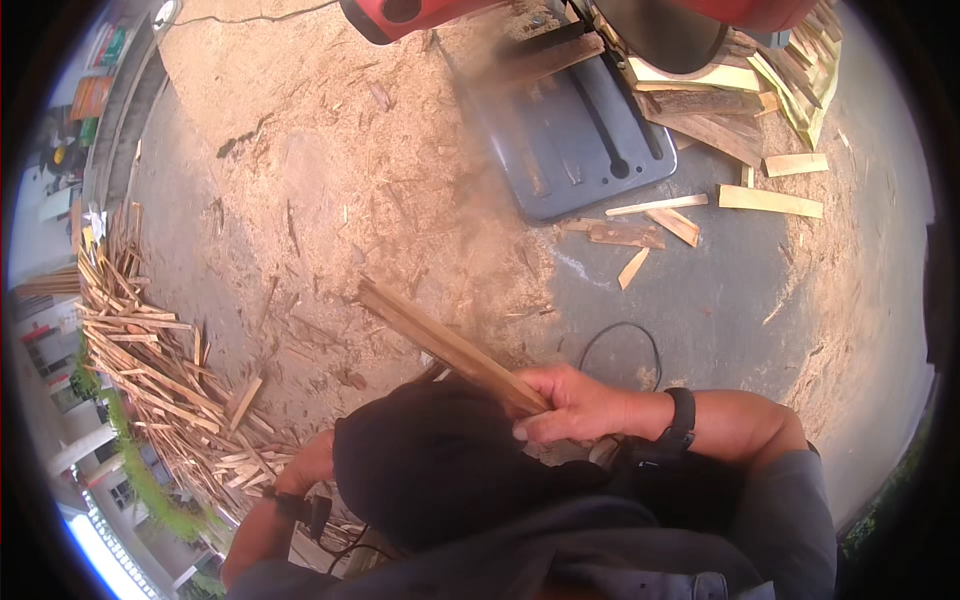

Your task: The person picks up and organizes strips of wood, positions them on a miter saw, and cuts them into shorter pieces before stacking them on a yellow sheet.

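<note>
My right hand [565, 405] grips the near end of a small bundle of thin wooden strips [440, 345], which slant up and to the left over the sawdust-covered ground. A black band sits on that wrist. My left arm reaches down at the lower left; its hand [300, 472] is mostly hidden behind my dark-clothed knee, near a heap of wood strips, and I cannot tell what it holds.
A large pile of thin wood offcuts [150, 370] lies at the left. A red saw [560, 20] on a grey base [585, 140] stands at the top, with scrap boards [770, 200] to its right. A black cable [620, 340] loops on the concrete.
</note>
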Motion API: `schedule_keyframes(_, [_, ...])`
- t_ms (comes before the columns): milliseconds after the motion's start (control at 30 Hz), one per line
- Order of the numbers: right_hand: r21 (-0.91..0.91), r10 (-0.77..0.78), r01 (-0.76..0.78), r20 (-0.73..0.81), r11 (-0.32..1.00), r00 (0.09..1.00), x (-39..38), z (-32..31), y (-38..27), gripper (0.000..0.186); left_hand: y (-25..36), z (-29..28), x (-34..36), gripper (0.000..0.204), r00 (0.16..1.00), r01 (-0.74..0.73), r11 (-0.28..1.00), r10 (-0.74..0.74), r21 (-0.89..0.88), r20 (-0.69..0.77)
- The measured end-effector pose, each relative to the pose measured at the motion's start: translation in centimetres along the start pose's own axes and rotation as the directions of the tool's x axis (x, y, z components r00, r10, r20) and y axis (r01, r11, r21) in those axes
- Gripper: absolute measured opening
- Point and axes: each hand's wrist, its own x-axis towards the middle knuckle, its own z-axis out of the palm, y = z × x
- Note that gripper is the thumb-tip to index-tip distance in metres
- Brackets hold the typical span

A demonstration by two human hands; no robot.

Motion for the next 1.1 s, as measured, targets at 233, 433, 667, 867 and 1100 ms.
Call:
schedule_keyframes(233, [-0.704, -0.457, 0.187, -0.215, 0.685, 0.863, 0.5, -1.4, -6.4, 0.041, 5.4, -3.6, 8.6, 0.022, 0.914, -0.068, 0.485, 0.380, 0.872, -0.140])
schedule_keyframes(433, [-0.967, -0.648, 0.086, -0.094, 0.240, 0.755, 2.1, -5.7, -5.0, 0.045, 15.6, -1.4, 14.8, 0.024, 0.723, -0.335, 0.237, 0.685, 0.912, 0.088])
schedule_keyframes(667, [-0.860, -0.226, -0.142, -0.283, 0.490, 0.932, 0.0, -7.9, -3.8, 0.044, 16.8, -4.0, 14.3, 0.027, 0.815, -0.450, 0.235, 0.502, 0.862, 0.288])
schedule_keyframes(867, [-0.315, -0.043, 0.070, 0.091, 0.946, 0.995, 0.7, -6.0, -2.7, 0.044, 14.2, -8.0, 7.1, 0.031, 0.963, -0.269, 0.521, 0.151, 0.810, 0.222])
schedule_keyframes(1100, [-0.134, 0.256, -0.221, 0.386, 0.966, 0.886, 0.8, -4.7, -0.2, 0.040, 13.3, -6.1, 3.7, 0.032, 0.970, 0.145, 0.557, -0.245, 0.818, -0.006])
